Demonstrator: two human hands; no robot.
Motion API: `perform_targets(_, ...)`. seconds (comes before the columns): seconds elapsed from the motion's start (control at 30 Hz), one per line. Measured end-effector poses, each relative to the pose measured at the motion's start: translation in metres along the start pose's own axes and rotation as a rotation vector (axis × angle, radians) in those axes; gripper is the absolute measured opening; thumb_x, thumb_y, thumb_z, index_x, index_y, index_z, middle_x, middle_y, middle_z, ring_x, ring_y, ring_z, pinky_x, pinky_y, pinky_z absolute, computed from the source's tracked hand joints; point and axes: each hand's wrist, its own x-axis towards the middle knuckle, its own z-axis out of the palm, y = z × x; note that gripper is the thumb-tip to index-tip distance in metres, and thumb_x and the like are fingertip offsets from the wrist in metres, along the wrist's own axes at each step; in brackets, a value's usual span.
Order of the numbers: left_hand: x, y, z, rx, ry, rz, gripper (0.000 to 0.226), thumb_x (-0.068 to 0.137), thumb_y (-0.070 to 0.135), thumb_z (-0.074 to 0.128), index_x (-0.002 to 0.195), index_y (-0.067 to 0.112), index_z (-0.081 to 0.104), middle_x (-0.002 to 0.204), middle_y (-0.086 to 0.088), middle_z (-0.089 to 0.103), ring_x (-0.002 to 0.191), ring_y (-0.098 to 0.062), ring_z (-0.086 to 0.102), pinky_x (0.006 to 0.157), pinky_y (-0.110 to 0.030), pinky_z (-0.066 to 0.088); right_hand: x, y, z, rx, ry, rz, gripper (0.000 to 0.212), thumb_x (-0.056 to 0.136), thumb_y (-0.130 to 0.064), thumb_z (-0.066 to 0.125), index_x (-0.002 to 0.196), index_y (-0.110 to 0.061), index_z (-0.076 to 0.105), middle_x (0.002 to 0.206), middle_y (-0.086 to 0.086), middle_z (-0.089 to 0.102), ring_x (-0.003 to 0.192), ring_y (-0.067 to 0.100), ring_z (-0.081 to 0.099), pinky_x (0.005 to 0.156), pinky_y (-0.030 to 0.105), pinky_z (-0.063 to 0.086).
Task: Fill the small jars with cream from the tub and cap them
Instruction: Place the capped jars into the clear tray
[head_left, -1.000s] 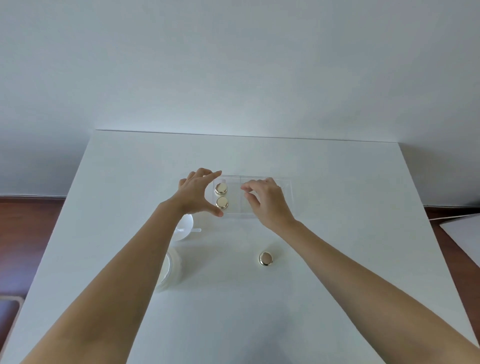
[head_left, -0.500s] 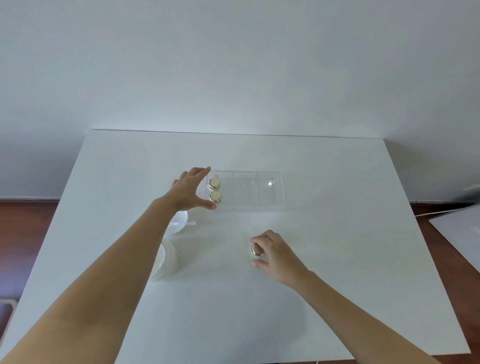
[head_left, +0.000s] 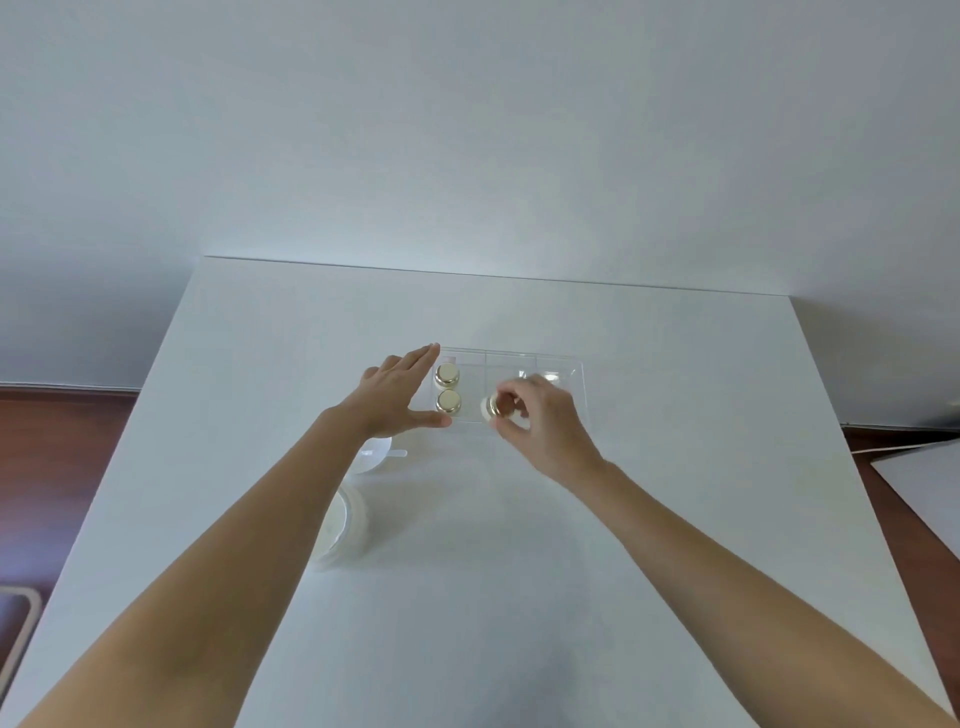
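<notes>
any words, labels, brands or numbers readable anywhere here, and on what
None can be read.
Gold caps of the two jars in the clear tray: plain, no print shows.
Jar held in the right hand: blurred, no label legible.
Cream tub near the left arm: white, no text shows.
Left hand rests at the tray's left end.
</notes>
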Motion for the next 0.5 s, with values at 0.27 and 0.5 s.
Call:
perform_targets(0.27,0.001,-0.003,0.004,0.003,0.016,0.017,0.106,0.084,0.064,0.064,0.159,0.025,0.001,0.167,0.009,0.009,0.147,-0.023,0.021,0.115,-0.044,0.021,0.063,-0.006,0.018,-0.236,-0.134,-0.021,0.011,0.084,-0.017,0.065,0.093,-0.012,0.065,0.088,0.002,0.064,0.09,0.022,0.05,0.076,0.031,0.047)
perform_targets(0.5,0.002,-0.005,0.005,0.0,0.025,0.028,0.107,0.083,0.063,0.065,0.159,0.024,0.002,0.167,0.008,0.01,0.147,-0.024,0.021,0.115,-0.044,0.021,0.079,-0.01,0.031,-0.58,-0.245,-0.082,0.014,0.083,-0.014,0.056,0.094,-0.012,0.064,0.09,0.005,0.066,0.095,0.027,0.049,0.077,0.032,0.04)
